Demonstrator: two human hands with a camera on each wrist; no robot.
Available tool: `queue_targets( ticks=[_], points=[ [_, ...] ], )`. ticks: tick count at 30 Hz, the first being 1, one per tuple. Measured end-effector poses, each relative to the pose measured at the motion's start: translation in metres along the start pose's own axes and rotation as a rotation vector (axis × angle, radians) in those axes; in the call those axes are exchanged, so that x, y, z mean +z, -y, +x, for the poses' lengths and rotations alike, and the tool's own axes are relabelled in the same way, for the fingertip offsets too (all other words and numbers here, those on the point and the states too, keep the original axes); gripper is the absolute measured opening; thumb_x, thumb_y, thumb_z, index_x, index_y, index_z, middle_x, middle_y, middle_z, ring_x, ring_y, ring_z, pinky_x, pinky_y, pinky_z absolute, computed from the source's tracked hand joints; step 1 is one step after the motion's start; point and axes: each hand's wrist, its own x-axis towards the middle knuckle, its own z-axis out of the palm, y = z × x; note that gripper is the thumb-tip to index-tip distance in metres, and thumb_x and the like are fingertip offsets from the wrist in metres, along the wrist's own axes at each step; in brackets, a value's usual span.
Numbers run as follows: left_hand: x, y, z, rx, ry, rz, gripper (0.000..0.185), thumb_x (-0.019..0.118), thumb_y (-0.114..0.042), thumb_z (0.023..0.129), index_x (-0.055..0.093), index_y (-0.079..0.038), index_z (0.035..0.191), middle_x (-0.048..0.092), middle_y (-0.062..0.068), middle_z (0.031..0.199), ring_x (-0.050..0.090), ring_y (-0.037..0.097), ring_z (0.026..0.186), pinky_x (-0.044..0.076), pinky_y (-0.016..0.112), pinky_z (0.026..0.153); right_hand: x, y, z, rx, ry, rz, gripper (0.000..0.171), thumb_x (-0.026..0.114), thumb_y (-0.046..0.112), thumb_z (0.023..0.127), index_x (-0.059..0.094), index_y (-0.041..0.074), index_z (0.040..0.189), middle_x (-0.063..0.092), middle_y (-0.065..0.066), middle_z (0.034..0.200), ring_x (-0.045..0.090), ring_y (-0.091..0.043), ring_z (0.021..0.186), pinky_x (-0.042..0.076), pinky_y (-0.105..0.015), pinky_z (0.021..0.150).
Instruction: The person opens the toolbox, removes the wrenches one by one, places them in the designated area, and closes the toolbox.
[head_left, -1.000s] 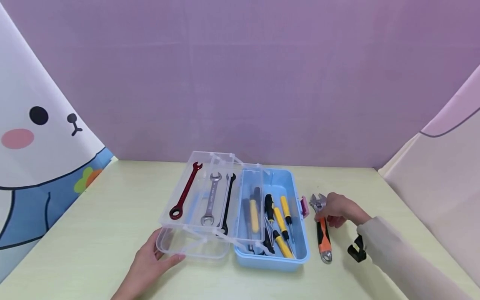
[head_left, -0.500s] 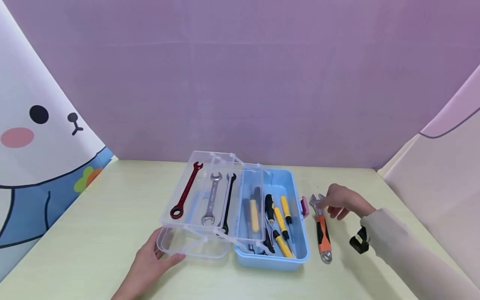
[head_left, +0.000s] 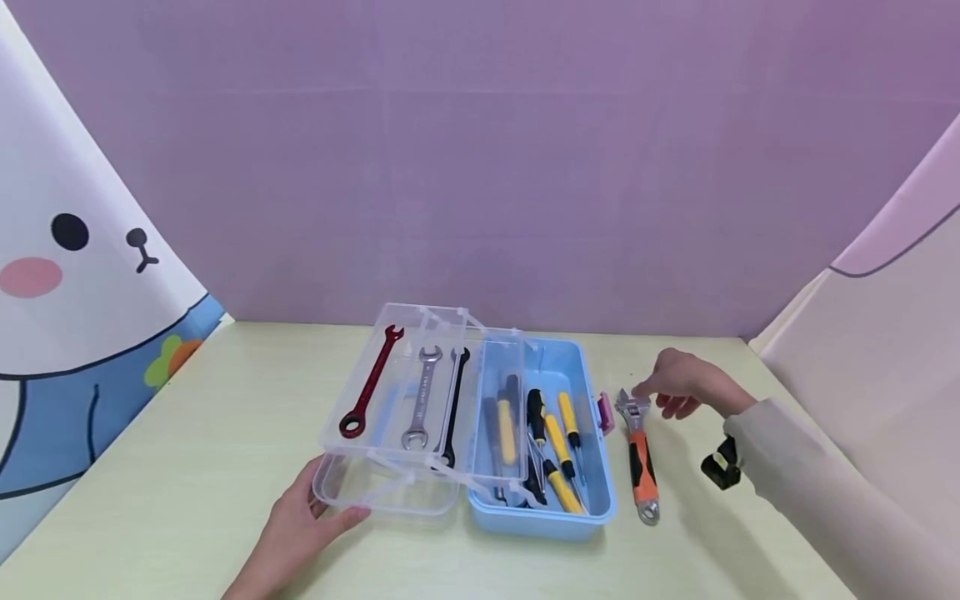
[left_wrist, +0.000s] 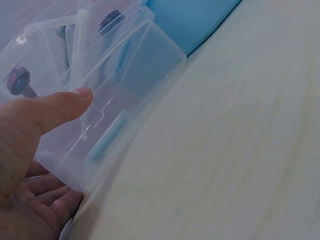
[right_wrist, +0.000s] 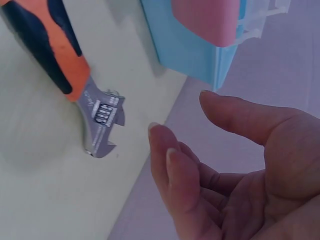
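Observation:
My left hand [head_left: 294, 518] holds the end of the toolbox's clear lid [left_wrist: 150, 57], the thumb over its rim and the other fingers at the outer side. Beside the blue toolbox [head_left: 536, 527] lies an adjustable wrench [head_left: 642, 471] with an orange and black handle, flat on the table. Just above and right of the wrench's head hovers my right hand [head_left: 686, 386], fingers loosely bent and thumb apart. Nothing is between its fingers in the right wrist view, where the wrench's jaws point towards the fingertips.
Clear folding trays hold a red wrench [head_left: 369, 385], a silver wrench [head_left: 423, 396] and a black wrench [head_left: 455, 412]. Several yellow-handled screwdrivers [head_left: 567, 417] lie in the toolbox. A pink latch [head_left: 606, 413] sticks out on its right. A purple backdrop [head_left: 480, 167] rises behind the table.
My right hand has let go of the adjustable wrench and drawn up and back from its handle to past its head. The wrench stays on the table. My left hand keeps its place.

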Motion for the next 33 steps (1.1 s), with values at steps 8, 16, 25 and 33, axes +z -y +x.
queue_targets(
  ticks=[8,16,25,33],
  points=[
    [0.001,0.003,0.001,0.002,0.0,-0.005,0.091,0.08,-0.029,0.077,0.027,0.002,0.144,0.039,0.032,0.142,0.042,0.045,0.131,0.046,0.043,0.103,-0.007,0.014,-0.001,-0.005,-0.014,-0.014,0.027,0.064,0.026,0.088,0.057,0.006,0.072,0.058,-0.007,0.071,0.062,-0.016,0.06,0.058,-0.027,0.056],
    [0.002,0.003,0.001,-0.002,-0.001,-0.004,0.091,0.08,-0.029,0.077,0.028,0.002,0.144,0.04,0.031,0.142,0.042,0.044,0.131,0.046,0.043,0.104,-0.012,0.032,-0.001,-0.008,-0.025,-0.059,0.027,0.063,0.027,0.089,0.061,0.003,0.077,0.059,-0.009,0.073,0.063,-0.017,0.062,0.058,-0.027,0.057],
    [0.003,0.0,0.0,0.015,0.002,-0.019,0.089,0.08,-0.028,0.077,0.029,0.001,0.143,0.04,0.03,0.142,0.042,0.044,0.13,0.046,0.043,0.104,-0.017,0.054,-0.002,-0.034,-0.028,-0.077,0.03,0.063,0.027,0.088,0.057,0.007,0.067,0.057,-0.006,0.067,0.064,-0.017,0.059,0.059,-0.027,0.057],
    [0.0,0.001,0.001,0.008,0.007,0.005,0.091,0.08,-0.03,0.077,0.027,0.002,0.144,0.039,0.032,0.142,0.041,0.045,0.131,0.047,0.042,0.103,-0.014,0.078,-0.001,-0.073,-0.024,-0.069,0.031,0.063,0.026,0.089,0.057,0.006,0.066,0.059,-0.006,0.065,0.062,-0.014,0.055,0.059,-0.027,0.056]
  ],
)
